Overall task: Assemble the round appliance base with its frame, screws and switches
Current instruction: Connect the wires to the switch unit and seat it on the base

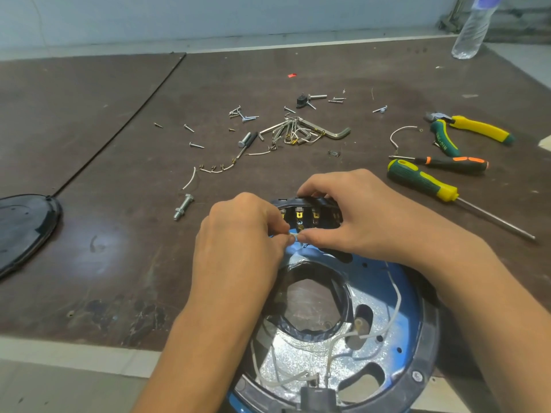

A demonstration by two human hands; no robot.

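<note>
The round appliance base (399,332), blue with a black rim and foil lining, lies upside down at the table's front edge, white wires running inside it. At its far side stands a black switch block (310,214) with brass terminals. My right hand (354,216) grips that block, fingers over its top and thumb below. My left hand (241,234) pinches the end of a thin white wire (293,235) right at the terminals, touching my right thumb. Loose screws (243,114) lie scattered farther back.
A long bolt with nuts (183,207) lies left of my hands. Hex keys and wire pieces (301,131) sit behind. Two screwdrivers (423,181) and pliers (474,129) lie at the right, a plastic bottle (471,31) far right, a black cover (24,231) at the left edge.
</note>
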